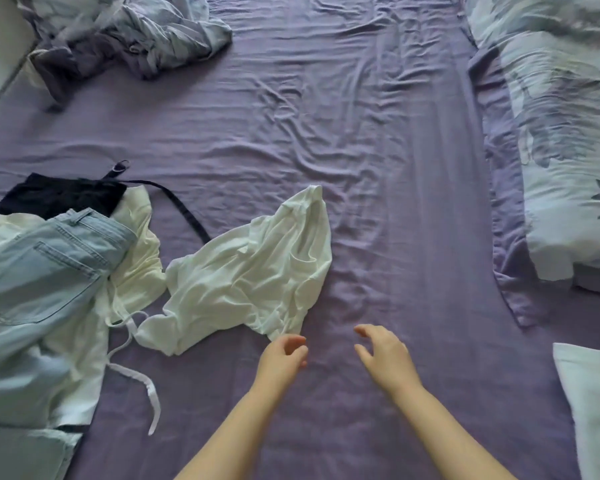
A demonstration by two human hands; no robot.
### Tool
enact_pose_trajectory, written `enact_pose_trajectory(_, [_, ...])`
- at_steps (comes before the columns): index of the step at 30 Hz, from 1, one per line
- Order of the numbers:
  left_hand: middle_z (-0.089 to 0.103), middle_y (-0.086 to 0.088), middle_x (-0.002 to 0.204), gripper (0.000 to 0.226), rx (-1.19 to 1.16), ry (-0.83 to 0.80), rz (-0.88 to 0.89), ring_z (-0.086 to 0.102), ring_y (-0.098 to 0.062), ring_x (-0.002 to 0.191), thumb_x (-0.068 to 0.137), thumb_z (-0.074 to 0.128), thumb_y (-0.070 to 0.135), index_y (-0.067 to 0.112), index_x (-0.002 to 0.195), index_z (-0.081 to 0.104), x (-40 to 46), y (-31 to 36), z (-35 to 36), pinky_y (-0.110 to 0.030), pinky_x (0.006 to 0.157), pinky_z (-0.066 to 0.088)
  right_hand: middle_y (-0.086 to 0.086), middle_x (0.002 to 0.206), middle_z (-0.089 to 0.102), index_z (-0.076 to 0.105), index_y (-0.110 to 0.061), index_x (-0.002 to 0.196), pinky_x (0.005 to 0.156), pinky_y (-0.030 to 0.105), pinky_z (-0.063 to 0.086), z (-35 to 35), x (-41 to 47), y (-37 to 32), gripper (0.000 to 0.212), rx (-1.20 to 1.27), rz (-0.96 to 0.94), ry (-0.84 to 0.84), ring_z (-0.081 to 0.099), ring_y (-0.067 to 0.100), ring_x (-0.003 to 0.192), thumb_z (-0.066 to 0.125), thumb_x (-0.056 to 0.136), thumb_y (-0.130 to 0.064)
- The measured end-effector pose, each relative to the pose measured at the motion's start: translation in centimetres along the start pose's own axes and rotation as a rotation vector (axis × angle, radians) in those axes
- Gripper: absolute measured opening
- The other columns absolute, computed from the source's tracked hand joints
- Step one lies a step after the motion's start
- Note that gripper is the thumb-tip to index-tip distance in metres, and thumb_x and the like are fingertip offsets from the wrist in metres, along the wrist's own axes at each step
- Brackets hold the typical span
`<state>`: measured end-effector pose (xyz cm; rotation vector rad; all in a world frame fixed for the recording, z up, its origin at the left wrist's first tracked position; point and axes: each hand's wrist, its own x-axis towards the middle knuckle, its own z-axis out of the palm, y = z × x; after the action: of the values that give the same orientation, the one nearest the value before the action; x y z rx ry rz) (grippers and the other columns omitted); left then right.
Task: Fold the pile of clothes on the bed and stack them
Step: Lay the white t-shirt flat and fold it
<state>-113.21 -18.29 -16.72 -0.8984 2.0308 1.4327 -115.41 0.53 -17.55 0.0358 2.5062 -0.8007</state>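
A crumpled white shirt [257, 271] lies apart from the pile, near the middle of the purple bed sheet [378, 168]. The pile at the left holds light blue jeans [39, 282], a cream garment [139, 268] with white straps, and a black garment [63, 194] with a dark strap trailing right. My left hand [283, 358] hovers just below the shirt's lower right corner, fingers loosely curled, holding nothing. My right hand [383, 355] is a little to its right over the bare sheet, fingers relaxed and spread, empty.
A rumpled grey-blue duvet [125, 32] sits at the far left corner. A leaf-patterned pillow and cover [561, 133] run along the right side. A white pillow corner [589, 403] shows at the lower right. The floor edge shows at the far left.
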Motion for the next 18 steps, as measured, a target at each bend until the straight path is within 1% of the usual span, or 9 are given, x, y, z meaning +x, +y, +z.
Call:
enact_pose_trajectory(2, [0.067,-0.006,0.094,0.020,-0.012,0.022,0.012,0.063,-0.013,0.068,0.089,0.059,0.008,0.007,0.108,0.064,1.7,0.8,-1.7,-0.019,0.060,0.046,-0.002,0.131,0.055,0.053,-0.019,0.131,0.103,0.031,0.036,0.3,1.9,-2.0,0.037,0.014,-0.020,-0.011,0.048,0.016,0.124,0.054,0.094,-0.022])
enact_pose_trajectory(4, [0.067,-0.005,0.089,0.021,-0.024,0.041,0.033,0.062,-0.012,0.069,0.089,0.061,0.011,0.007,0.109,0.064,3.4,1.9,-3.0,-0.022,0.063,0.047,0.001,0.131,0.055,0.053,-0.017,0.131,0.103,0.031,0.037,0.3,3.8,-3.7,0.038,0.040,-0.034,-0.008,0.049,0.017,0.123,0.055,0.093,-0.022])
enact_pose_trajectory(5, [0.068,-0.004,0.090,0.021,-0.013,0.044,0.047,0.062,-0.013,0.073,0.089,0.062,0.013,0.008,0.110,0.064,4.3,2.5,-3.4,-0.023,0.065,0.048,0.002,0.131,0.055,0.053,-0.016,0.131,0.102,0.030,0.038,0.4,4.8,-4.5,0.038,0.055,-0.041,0.001,0.050,0.018,0.122,0.056,0.093,-0.021])
enact_pose_trajectory(8, [0.065,-0.001,0.102,0.025,0.085,0.055,0.116,0.062,-0.015,0.095,0.090,0.060,0.017,0.011,0.114,0.063,6.8,4.1,-4.0,-0.022,0.077,0.048,0.005,0.126,0.057,0.054,-0.014,0.128,0.096,0.027,0.039,0.4,7.5,-6.6,0.038,0.143,-0.021,0.048,0.053,0.019,0.116,0.059,0.091,-0.022])
enact_pose_trajectory(11, [0.056,-0.005,0.121,0.036,0.173,0.068,0.195,0.054,-0.019,0.115,0.090,0.059,0.017,0.012,0.125,0.056,8.8,5.5,-3.6,-0.030,0.099,0.043,0.007,0.129,0.053,0.051,-0.013,0.133,0.098,0.027,0.036,0.8,9.7,-8.2,0.044,0.233,0.040,0.126,0.049,0.020,0.119,0.059,0.091,-0.023])
enact_pose_trajectory(12, [0.051,-0.006,0.128,0.042,0.221,0.068,0.224,0.050,-0.020,0.119,0.090,0.059,0.018,0.014,0.131,0.052,9.4,5.8,-3.4,-0.030,0.102,0.040,0.008,0.131,0.052,0.049,-0.013,0.135,0.099,0.028,0.036,1.0,10.4,-8.5,0.045,0.261,0.050,0.147,0.048,0.020,0.120,0.059,0.091,-0.023])
enact_pose_trajectory(15, [0.043,-0.006,0.139,0.055,0.322,0.013,0.273,0.046,-0.021,0.125,0.091,0.055,0.019,0.020,0.142,0.036,10.4,6.2,-2.6,-0.030,0.103,0.037,0.010,0.135,0.047,0.043,-0.014,0.140,0.101,0.027,0.034,1.9,11.5,-9.1,0.054,0.330,0.095,0.115,0.045,0.021,0.125,0.061,0.090,-0.022])
enact_pose_trajectory(17, [0.049,-0.005,0.138,0.059,0.287,-0.018,0.222,0.049,-0.022,0.125,0.090,0.057,0.020,0.020,0.144,0.033,10.8,6.1,-2.1,-0.033,0.102,0.040,0.008,0.134,0.050,0.043,-0.015,0.141,0.100,0.024,0.035,2.6,11.6,-9.2,0.057,0.409,0.148,0.087,0.046,0.019,0.124,0.063,0.088,-0.014])
enact_pose_trajectory(18, [0.054,-0.005,0.134,0.059,0.226,-0.015,0.167,0.052,-0.022,0.121,0.089,0.059,0.020,0.019,0.143,0.035,10.9,6.1,-1.9,-0.032,0.099,0.042,0.007,0.129,0.054,0.045,-0.014,0.139,0.096,0.023,0.037,2.8,11.4,-9.3,0.055,0.441,0.171,0.098,0.050,0.017,0.117,0.061,0.087,-0.009])
